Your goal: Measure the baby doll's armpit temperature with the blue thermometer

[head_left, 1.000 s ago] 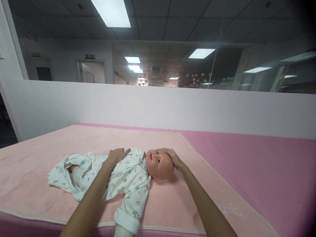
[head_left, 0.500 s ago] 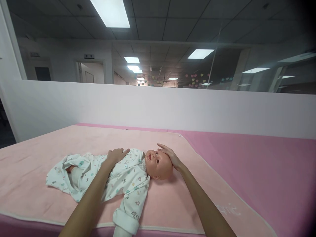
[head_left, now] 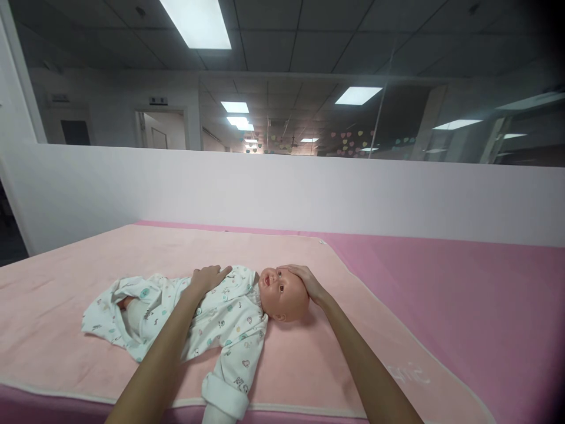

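Observation:
A baby doll lies on its back across the peach mat, its head toward the right. It wears a white printed outfit with a turned-up cuff on the near sleeve; the lower end gapes and a bit of leg shows inside. My left hand rests flat on the doll's belly, fingers stretched out over the cloth. Against the top far side of the doll's head lies my right hand, its fingers extended along the forehead. Neither hand grips anything.
The peach mat with a pale edge covers part of a pink padded surface. A low white wall runs behind it, topped by glass with heart stickers. A doorway shows beyond at the left.
The fingers of my right hand have lowered from slightly raised onto the doll's forehead. My left hand and the doll stay in place.

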`<move>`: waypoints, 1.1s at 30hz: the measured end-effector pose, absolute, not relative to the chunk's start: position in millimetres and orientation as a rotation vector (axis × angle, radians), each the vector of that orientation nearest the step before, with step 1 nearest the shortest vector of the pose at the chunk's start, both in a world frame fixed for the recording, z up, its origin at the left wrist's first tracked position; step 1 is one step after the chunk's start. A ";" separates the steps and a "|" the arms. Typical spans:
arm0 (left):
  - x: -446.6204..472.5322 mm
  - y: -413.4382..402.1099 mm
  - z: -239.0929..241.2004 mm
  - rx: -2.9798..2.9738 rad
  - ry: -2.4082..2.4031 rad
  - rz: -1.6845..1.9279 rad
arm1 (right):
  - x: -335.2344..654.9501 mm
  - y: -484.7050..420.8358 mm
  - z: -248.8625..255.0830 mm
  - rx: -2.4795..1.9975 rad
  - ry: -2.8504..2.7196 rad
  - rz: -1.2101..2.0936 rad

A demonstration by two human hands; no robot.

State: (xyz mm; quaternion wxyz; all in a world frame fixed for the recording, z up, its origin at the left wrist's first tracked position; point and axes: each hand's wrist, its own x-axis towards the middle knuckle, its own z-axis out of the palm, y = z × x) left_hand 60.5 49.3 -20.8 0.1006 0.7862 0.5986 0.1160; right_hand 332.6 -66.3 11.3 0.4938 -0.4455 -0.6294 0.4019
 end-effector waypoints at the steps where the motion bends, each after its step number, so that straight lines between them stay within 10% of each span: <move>1: 60.4 48.9 -20.6 2.324 1.768 0.342 | 332.9 -65.8 10.4 -1.080 -1.517 0.973; 33: 59.9 53.7 -21.5 2.252 1.738 0.394 | 333.2 -61.3 4.7 -1.065 -1.486 0.973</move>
